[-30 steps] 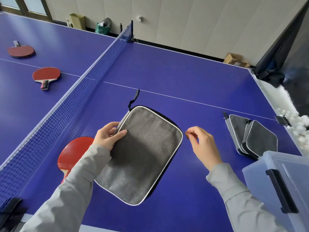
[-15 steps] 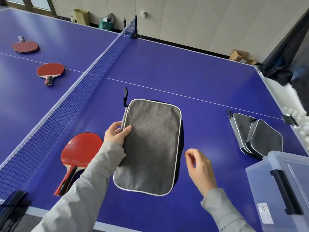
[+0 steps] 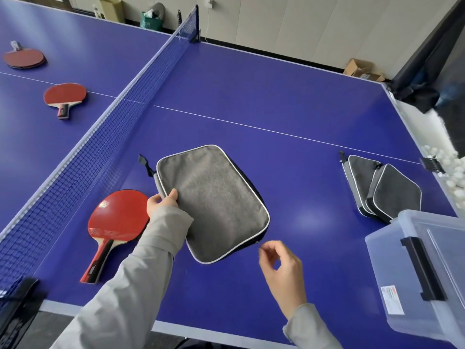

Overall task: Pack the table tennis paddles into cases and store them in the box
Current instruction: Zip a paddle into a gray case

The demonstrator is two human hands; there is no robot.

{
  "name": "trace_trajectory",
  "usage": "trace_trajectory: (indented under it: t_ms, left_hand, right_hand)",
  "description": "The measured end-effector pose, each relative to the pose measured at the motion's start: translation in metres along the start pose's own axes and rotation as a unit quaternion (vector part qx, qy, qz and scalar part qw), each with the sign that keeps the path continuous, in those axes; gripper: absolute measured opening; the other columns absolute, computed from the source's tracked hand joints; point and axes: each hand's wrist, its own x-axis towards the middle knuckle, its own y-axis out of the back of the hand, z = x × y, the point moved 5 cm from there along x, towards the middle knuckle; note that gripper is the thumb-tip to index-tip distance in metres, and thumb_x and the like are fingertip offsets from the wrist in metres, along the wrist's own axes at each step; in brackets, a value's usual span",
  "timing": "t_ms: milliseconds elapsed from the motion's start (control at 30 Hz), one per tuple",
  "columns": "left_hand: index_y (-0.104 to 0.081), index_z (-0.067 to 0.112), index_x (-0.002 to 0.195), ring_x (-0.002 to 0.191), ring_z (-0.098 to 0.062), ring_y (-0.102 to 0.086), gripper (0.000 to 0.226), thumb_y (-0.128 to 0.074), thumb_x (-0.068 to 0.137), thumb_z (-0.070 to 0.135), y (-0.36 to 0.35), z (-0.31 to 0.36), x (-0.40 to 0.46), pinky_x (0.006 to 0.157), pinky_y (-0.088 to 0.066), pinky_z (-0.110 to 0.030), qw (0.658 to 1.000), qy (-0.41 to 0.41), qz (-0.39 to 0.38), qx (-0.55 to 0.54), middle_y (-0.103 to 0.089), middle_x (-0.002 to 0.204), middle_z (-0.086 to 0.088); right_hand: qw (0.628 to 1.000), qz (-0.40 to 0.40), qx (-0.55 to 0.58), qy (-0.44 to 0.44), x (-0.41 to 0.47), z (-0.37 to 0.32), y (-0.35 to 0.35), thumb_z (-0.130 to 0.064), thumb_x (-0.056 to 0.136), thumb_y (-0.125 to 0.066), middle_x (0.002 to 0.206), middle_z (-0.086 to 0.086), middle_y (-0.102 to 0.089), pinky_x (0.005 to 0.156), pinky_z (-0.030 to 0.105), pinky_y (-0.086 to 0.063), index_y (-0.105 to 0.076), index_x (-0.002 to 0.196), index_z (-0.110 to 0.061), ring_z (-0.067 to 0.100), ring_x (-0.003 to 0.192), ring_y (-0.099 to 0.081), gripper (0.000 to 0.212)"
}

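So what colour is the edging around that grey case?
White piping, clearest in the head view.

Blue table tennis table (image 3: 251, 79) with a dark blue mesh net (image 3: 105, 132).
Beyond its far edge, by the pale wall, stand a green bag (image 3: 151, 20) and open brown cardboard boxes (image 3: 362, 70); white balls (image 3: 453, 172) are heaped at the right.

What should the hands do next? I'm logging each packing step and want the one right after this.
Probably keep drawing the zipper round the grey case. The right hand pinches at the case's near right corner, seemingly on the zipper pull, though that is too small to confirm. The left hand grips the opposite edge, steadying it. The red paddle lies beside it, unpacked.
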Motion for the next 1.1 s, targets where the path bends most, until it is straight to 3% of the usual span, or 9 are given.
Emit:
trace_trajectory:
  t_ms: [100,200,367,600,733,800,933,1033,1100]
  left_hand:
    - [-0.05,0.014,0.091,0.086,-0.019,-0.051,0.015,-0.064,0.087,0.014,-0.001,-0.012,-0.008,0.086,-0.044,-0.03,0.998,0.024,0.047,-0.035,-0.051,0.077,-0.003]
    - [-0.046,0.014,0.103,0.077,-0.018,-0.05,0.021,-0.062,0.089,0.015,-0.003,-0.019,-0.018,0.083,-0.042,-0.025,0.993,0.042,0.084,-0.064,-0.049,0.078,0.0]
    - [-0.039,0.018,0.104,0.087,-0.017,-0.046,0.026,-0.061,0.089,0.018,-0.002,-0.023,-0.031,0.077,-0.032,-0.02,0.982,0.063,0.141,-0.106,-0.048,0.1,-0.003]
    - [-0.042,0.017,0.106,0.087,-0.016,-0.046,0.027,-0.062,0.088,0.018,-0.002,-0.024,-0.027,0.073,-0.032,-0.018,0.986,0.061,0.124,-0.09,-0.049,0.1,-0.004]
    - [-0.047,0.009,0.123,0.088,-0.017,-0.048,0.039,-0.062,0.089,0.018,0.005,-0.024,-0.022,0.077,-0.035,-0.02,0.992,0.047,0.09,-0.079,-0.049,0.102,-0.004]
    - [-0.048,0.006,0.126,0.085,-0.018,-0.05,0.043,-0.064,0.088,0.018,0.008,-0.023,-0.018,0.078,-0.037,-0.022,0.996,0.029,0.052,-0.067,-0.051,0.102,-0.005]
    - [-0.051,0.014,0.105,0.07,-0.014,-0.053,0.024,-0.066,0.086,0.016,0.007,-0.028,-0.009,0.06,-0.045,-0.026,0.997,-0.001,-0.035,-0.074,-0.058,0.088,0.0]
    - [-0.056,0.021,0.092,0.075,-0.023,-0.059,0.016,-0.069,0.084,0.019,-0.004,-0.038,-0.01,0.071,-0.053,-0.039,0.989,0.01,-0.124,-0.076,-0.063,0.088,-0.005]
    - [-0.059,0.025,0.086,0.081,-0.027,-0.061,0.018,-0.074,0.078,0.024,-0.013,-0.041,-0.013,0.084,-0.051,-0.051,0.982,0.006,-0.177,-0.072,-0.066,0.088,-0.007]
  right_hand:
    - [1.0,-0.011,0.023,0.001,-0.009,-0.009,-0.012,-0.015,0.081,-0.063,0.066,-0.016,-0.056,0.057,0.012,-0.043,-0.061,0.079,-0.019,0.005,0.059,-0.052,0.005]
    - [0.998,-0.033,0.045,0.005,-0.017,-0.018,-0.025,-0.027,0.084,-0.058,0.067,-0.014,-0.058,0.056,0.017,-0.046,-0.06,0.08,-0.02,0.007,0.06,-0.054,0.008]
    - [0.997,-0.045,0.062,-0.007,-0.024,-0.027,-0.04,-0.029,0.085,-0.057,0.069,-0.015,-0.058,0.057,0.016,-0.047,-0.061,0.081,-0.023,0.007,0.063,-0.055,0.008]
    - [0.993,-0.036,0.109,-0.029,-0.03,-0.035,-0.057,-0.035,0.083,-0.062,0.066,-0.012,-0.062,0.056,0.02,-0.049,-0.063,0.08,-0.028,0.007,0.06,-0.056,0.008]
    - [0.981,-0.073,0.151,-0.098,-0.03,-0.031,-0.053,-0.048,0.079,-0.061,0.073,-0.008,-0.067,0.061,0.02,-0.05,-0.062,0.075,-0.034,0.011,0.065,-0.061,0.015]
    - [0.97,-0.025,0.182,-0.158,-0.02,-0.02,-0.036,-0.039,0.084,-0.06,0.071,-0.005,-0.068,0.06,0.021,-0.051,-0.061,0.075,-0.027,0.009,0.063,-0.063,0.015]
    - [0.917,0.059,0.279,-0.279,0.016,0.015,-0.002,-0.02,0.096,-0.049,0.077,-0.001,-0.067,0.063,0.028,-0.048,-0.061,0.089,-0.015,0.008,0.066,-0.06,0.014]
    - [0.828,-0.043,0.415,-0.374,0.035,0.018,-0.002,-0.04,0.095,-0.039,0.091,0.001,-0.072,0.067,0.025,-0.05,-0.064,0.103,-0.012,0.015,0.082,-0.064,0.038]
    - [0.782,-0.124,0.448,-0.414,0.038,0.012,-0.002,-0.043,0.097,-0.036,0.105,0.005,-0.072,0.083,0.031,-0.049,-0.066,0.111,-0.011,0.019,0.099,-0.066,0.046]
